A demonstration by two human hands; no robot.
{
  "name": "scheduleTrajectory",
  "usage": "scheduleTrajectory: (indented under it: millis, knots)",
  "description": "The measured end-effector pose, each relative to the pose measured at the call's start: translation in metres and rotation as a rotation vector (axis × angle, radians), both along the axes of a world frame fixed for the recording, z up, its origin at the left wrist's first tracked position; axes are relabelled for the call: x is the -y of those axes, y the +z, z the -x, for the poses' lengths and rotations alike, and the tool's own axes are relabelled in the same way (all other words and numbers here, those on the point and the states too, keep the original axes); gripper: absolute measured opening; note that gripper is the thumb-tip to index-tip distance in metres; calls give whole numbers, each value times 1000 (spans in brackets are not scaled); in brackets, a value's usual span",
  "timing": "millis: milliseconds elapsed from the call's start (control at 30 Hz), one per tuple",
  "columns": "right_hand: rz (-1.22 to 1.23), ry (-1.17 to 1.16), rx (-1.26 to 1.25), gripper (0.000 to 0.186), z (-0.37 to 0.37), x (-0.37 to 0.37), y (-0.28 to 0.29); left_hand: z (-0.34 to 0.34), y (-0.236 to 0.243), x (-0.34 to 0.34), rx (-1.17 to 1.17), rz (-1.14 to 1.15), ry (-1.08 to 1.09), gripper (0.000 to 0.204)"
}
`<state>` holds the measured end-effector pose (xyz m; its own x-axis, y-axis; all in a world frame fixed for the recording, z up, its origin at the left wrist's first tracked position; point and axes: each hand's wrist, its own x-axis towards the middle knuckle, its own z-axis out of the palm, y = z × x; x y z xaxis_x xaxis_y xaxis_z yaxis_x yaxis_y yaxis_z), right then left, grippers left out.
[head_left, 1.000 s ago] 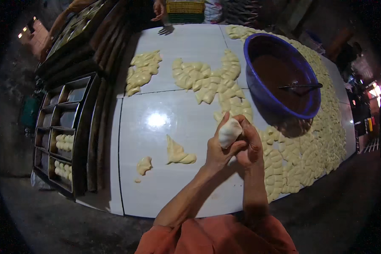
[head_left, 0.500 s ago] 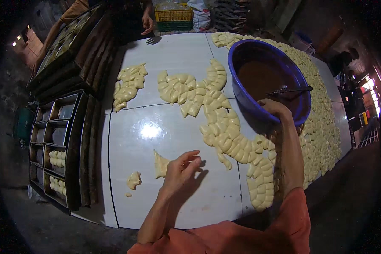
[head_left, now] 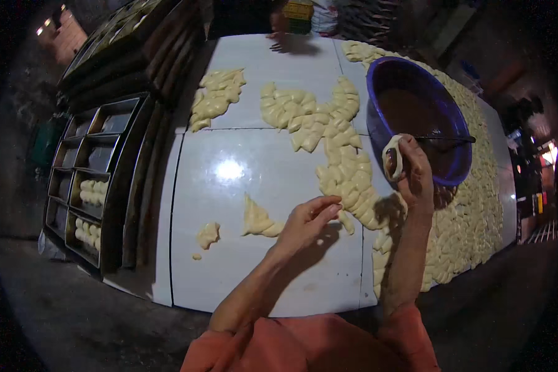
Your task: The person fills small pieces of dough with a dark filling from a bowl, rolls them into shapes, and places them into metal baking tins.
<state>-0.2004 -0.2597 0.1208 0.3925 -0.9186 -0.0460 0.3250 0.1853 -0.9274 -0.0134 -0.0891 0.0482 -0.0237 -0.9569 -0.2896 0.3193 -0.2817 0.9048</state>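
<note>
Beside the near left rim of the blue basin [head_left: 374, 124], my right hand [head_left: 418, 173] is closed on a piece of dough [head_left: 393, 158], which is pale and has brown filling on its face. Brown filling [head_left: 409, 115] lies in the basin, with a dark-handled utensil [head_left: 443, 139] resting across it. My left hand [head_left: 310, 222] hovers over the white tabletop with its fingers loosely curled and apart, and I see nothing in them. It is close to a patch of cut dough pieces [head_left: 353, 180] and a flat dough scrap [head_left: 257, 218].
At left stand stacked metal trays [head_left: 99, 155]; two compartments of the nearest hold rows of dough balls [head_left: 93, 192]. More dough pieces [head_left: 459, 229] cover the table's right side. Another dough patch [head_left: 218, 96] lies far left. A co-worker's hand [head_left: 279, 28] is at the far edge.
My right hand has come up from the basin's near rim and now shows the filled dough piece. The left hand has shifted right. The whole view has shifted a little.
</note>
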Motion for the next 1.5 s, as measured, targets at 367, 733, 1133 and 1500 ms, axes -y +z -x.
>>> scheduleTrajectory:
  millis: [367, 733, 1133, 1500]
  knots:
    - [-77, 283, -278, 47, -113, -160, -47, -57, -16, -67, -523, -104, 583, 24]
    - [466, 47, -556, 24, -169, -209, -89, -94, -24, -99, 62, 32, 579, 36]
    - [377, 174, -308, 25, -163, -213, -110, -124, -4, -116, -39, -7, 401, 30]
    - [437, -151, -439, 27, -177, -233, -131, -104, -9, -143, 228, 40, 318, 28]
